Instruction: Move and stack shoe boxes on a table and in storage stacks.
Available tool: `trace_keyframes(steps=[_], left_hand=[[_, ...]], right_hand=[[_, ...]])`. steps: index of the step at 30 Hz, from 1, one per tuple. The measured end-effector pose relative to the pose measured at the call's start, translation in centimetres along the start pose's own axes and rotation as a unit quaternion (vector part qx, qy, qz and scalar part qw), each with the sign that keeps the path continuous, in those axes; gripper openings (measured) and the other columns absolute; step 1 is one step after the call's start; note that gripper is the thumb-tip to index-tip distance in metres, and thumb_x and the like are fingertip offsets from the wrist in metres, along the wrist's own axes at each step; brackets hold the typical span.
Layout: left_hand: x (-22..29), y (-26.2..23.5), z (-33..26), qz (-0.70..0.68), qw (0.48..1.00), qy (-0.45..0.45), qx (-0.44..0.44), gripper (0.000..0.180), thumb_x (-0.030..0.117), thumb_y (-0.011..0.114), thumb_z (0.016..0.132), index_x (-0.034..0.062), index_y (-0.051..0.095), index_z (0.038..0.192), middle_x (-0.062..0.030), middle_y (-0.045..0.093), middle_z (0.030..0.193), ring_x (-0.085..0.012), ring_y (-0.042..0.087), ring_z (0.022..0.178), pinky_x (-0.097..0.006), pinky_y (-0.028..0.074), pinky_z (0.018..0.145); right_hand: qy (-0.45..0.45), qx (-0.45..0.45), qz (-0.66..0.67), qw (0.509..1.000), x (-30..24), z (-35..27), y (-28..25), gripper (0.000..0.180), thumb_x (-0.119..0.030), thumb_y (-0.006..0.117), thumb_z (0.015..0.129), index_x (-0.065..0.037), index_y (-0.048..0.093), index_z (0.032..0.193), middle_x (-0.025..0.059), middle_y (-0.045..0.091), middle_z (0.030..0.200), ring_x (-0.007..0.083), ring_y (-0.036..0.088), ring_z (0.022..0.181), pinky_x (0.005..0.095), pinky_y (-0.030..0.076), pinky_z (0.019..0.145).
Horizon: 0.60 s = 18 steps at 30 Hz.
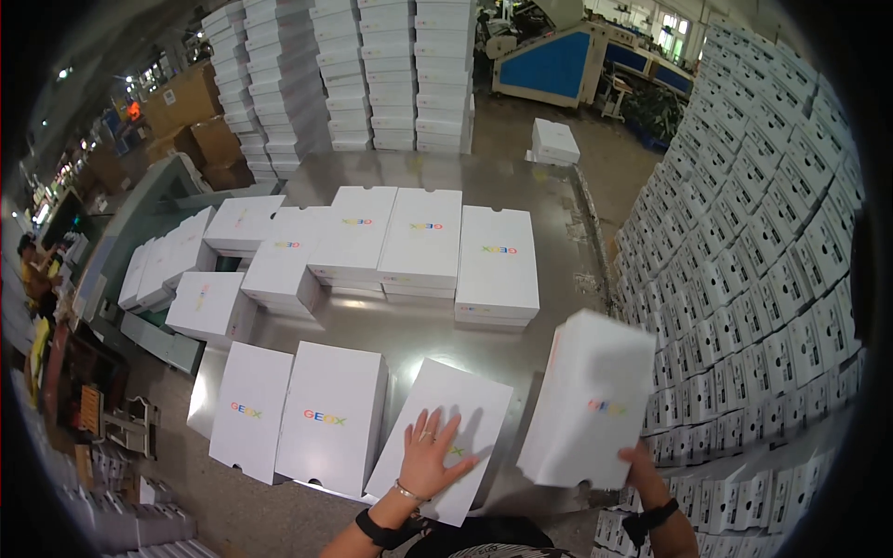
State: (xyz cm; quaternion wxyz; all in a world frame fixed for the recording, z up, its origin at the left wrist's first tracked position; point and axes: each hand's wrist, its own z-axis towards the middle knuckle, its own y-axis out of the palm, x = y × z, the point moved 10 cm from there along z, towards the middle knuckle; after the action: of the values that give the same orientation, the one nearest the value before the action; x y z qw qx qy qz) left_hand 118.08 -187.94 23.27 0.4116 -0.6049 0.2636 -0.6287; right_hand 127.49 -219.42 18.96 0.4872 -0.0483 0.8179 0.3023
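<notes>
On the metal table (372, 330) I watch my right hand (642, 468) grasp a raised white box (588, 398) by its lower edge, while my left hand (430, 453) lies flat, fingers spread, on another white lid (445, 430).

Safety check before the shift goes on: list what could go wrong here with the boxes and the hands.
1. The right hand grips the raised white box only at its lower corner; it looks blurred and tilted, so it may slip.
2. The box under the left hand overhangs the metal table edge and might tip off.
</notes>
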Motion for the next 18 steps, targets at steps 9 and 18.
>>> trace_keyframes(steps=[9,18], left_hand=[[3.6,9.7,-1.9,0.132,0.972,0.092,-0.174,0.076,0.068,0.043,0.069,0.0279,0.03,0.131,-0.0218,0.021,0.136,-0.0443,0.015,0.124,-0.069,0.012,0.087],[4.1,11.5,-1.8,0.054,0.965,0.061,-0.251,0.076,0.056,0.053,0.07,0.0208,0.029,0.133,-0.0176,0.011,0.141,-0.0406,0.003,0.128,-0.066,0.0,0.094]], right_hand=[[-0.017,0.104,-0.396,0.912,-3.8,7.4,-0.5,0.041,-0.021,0.066,0.071,-0.001,0.052,0.104,0.0112,0.057,0.097,0.0163,0.053,0.096,0.0289,0.042,0.083],[0.042,0.152,0.068,0.985,1.3,33.7,1.7,0.039,-0.021,0.06,0.079,-0.001,0.044,0.109,0.0131,0.051,0.101,0.0262,0.055,0.085,0.0409,0.052,0.068]])
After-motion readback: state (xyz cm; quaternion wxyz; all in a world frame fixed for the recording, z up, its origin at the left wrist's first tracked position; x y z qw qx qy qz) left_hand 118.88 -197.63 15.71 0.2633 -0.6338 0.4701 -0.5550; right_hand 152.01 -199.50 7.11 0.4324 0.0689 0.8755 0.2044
